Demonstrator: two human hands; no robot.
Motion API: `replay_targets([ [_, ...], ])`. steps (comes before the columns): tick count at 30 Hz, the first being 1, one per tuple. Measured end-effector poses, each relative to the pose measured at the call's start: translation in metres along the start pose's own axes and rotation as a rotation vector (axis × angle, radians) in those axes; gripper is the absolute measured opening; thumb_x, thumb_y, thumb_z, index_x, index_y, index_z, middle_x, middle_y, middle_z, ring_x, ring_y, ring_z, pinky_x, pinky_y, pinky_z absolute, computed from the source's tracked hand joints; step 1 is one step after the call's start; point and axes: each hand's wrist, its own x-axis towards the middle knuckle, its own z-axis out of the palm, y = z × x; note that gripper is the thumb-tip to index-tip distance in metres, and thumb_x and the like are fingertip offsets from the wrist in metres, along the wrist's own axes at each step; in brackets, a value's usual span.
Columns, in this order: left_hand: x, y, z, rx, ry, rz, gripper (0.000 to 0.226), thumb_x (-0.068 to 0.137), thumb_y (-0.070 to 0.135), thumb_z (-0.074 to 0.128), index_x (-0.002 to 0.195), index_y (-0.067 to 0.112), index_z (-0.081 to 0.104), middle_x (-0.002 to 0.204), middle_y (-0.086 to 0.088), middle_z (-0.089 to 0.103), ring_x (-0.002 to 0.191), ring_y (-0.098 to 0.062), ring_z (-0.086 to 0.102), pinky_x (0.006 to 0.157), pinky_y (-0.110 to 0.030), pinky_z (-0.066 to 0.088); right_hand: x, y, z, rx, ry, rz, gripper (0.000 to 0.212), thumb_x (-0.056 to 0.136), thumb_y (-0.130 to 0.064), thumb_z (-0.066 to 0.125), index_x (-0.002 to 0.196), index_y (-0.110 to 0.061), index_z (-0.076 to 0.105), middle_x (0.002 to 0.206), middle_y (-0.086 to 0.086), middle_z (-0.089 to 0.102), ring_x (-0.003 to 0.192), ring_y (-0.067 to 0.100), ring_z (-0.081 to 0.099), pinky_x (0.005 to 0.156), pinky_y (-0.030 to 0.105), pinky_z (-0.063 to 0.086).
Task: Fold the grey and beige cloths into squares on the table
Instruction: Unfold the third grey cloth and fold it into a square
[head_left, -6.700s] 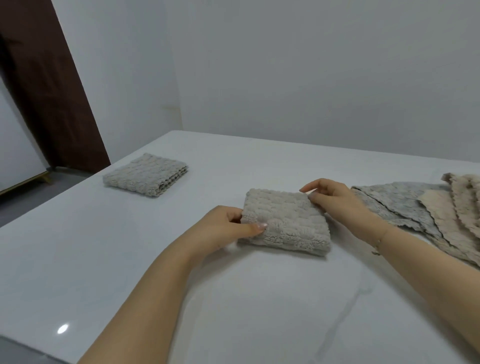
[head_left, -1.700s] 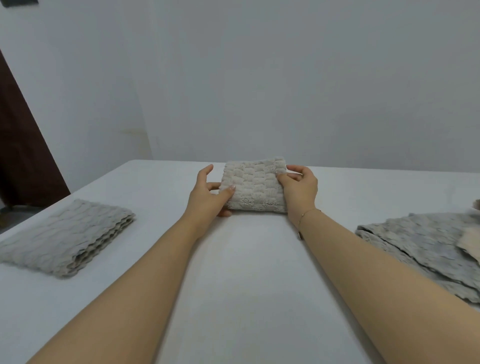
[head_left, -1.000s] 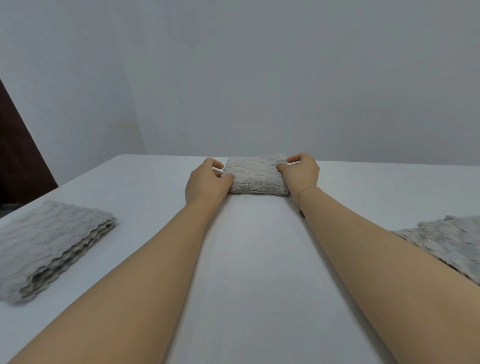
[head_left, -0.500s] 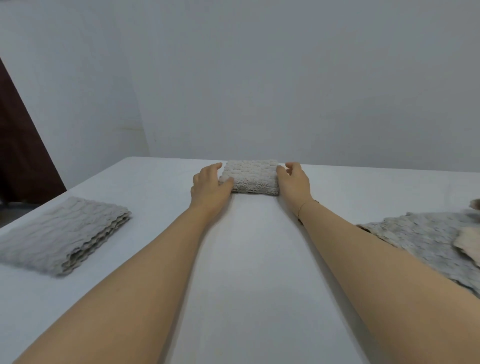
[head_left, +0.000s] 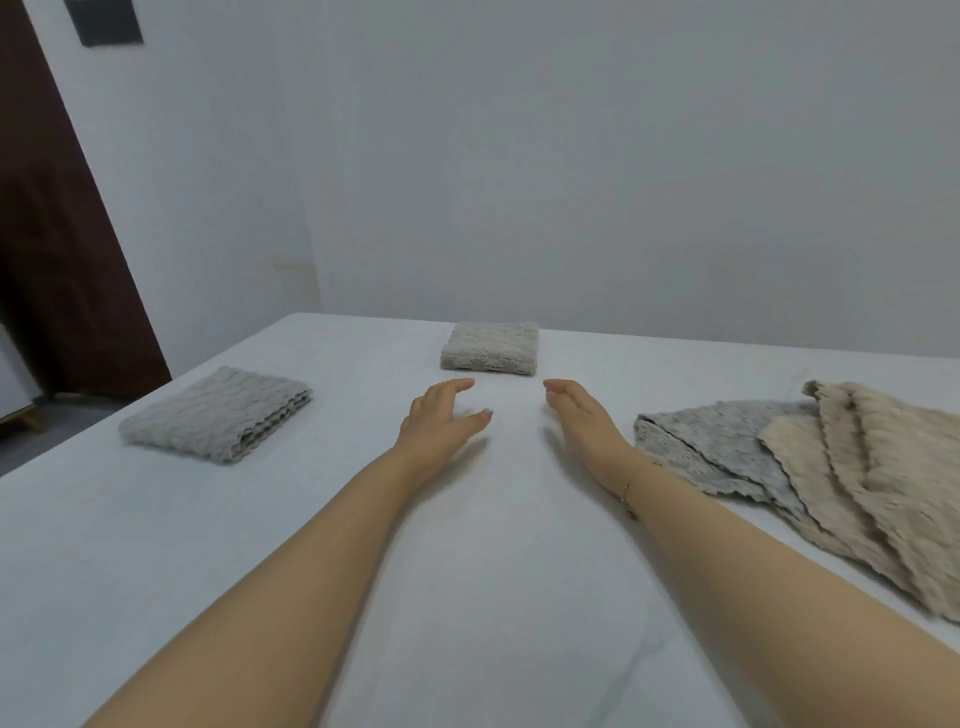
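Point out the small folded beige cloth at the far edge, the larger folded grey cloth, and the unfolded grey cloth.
small folded beige cloth (head_left: 489, 346), head view, top face.
larger folded grey cloth (head_left: 215, 413), head view, top face.
unfolded grey cloth (head_left: 719, 441), head view, exposed middle.

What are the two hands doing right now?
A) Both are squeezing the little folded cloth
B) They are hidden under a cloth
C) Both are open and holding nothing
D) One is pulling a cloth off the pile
C: the left hand and right hand hover open over the table, short of the small folded cloth and touching neither it nor the unfolded pile.
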Motion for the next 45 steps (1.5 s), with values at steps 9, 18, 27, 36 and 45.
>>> replay_targets([
  [9, -0.059, 0.037, 0.026, -0.542, -0.028, -0.065, 0.034, 0.095, 0.021, 0.052, 0.129, 0.027, 0.048, 0.137, 0.011, 0.044, 0.124, -0.004, 0.041, 0.084, -0.016, 0.033, -0.057, 0.001, -0.022, 0.316, 0.158, -0.013, 0.021, 0.1, -0.017, 0.038, 0.105, -0.014, 0.058, 0.11, -0.001, 0.059, 0.103, 0.014, 0.053, 0.09, 0.025, 0.041],
  [18, -0.054, 0.068, 0.076, -0.464, 0.007, -0.024, 0.026, 0.095, 0.024, 0.053, 0.121, 0.025, 0.058, 0.123, 0.011, 0.056, 0.113, -0.002, 0.051, 0.087, -0.019, 0.038, -0.062, -0.017, -0.09, 0.053, 0.233, -0.13, 0.04, 0.091, -0.007, 0.047, 0.129, -0.018, 0.051, 0.125, -0.002, 0.054, 0.109, 0.012, 0.053, 0.074, 0.013, 0.044],
  [27, -0.024, 0.106, 0.135, 0.008, -0.011, 0.112, 0.029, 0.085, 0.047, 0.059, 0.113, 0.04, 0.057, 0.127, 0.015, 0.054, 0.122, -0.007, 0.045, 0.103, -0.032, 0.03, -0.05, -0.036, -0.194, -0.719, -0.01, 0.01, 0.031, 0.09, -0.025, 0.06, 0.121, -0.02, 0.061, 0.133, 0.0, 0.053, 0.12, 0.017, 0.049, 0.091, 0.027, 0.036],
  [36, -0.015, 0.104, 0.154, 0.308, 0.039, 0.274, 0.023, 0.085, 0.053, 0.057, 0.098, 0.035, 0.062, 0.101, 0.01, 0.049, 0.107, -0.013, 0.042, 0.087, -0.029, 0.027, -0.048, -0.026, -0.191, -0.957, -0.219, 0.248, 0.046, 0.087, -0.038, 0.062, 0.13, -0.023, 0.053, 0.137, 0.0, 0.049, 0.123, 0.019, 0.046, 0.093, 0.029, 0.035],
  [45, -0.012, 0.09, 0.144, -0.275, 0.224, 0.144, 0.013, 0.09, 0.029, 0.06, 0.081, 0.019, 0.061, 0.098, -0.003, 0.062, 0.091, -0.017, 0.062, 0.08, -0.027, 0.044, -0.055, -0.028, -0.184, -1.016, -0.186, 0.263, 0.05, 0.087, -0.035, 0.062, 0.131, -0.016, 0.049, 0.13, 0.004, 0.052, 0.116, 0.023, 0.05, 0.085, 0.03, 0.039],
])
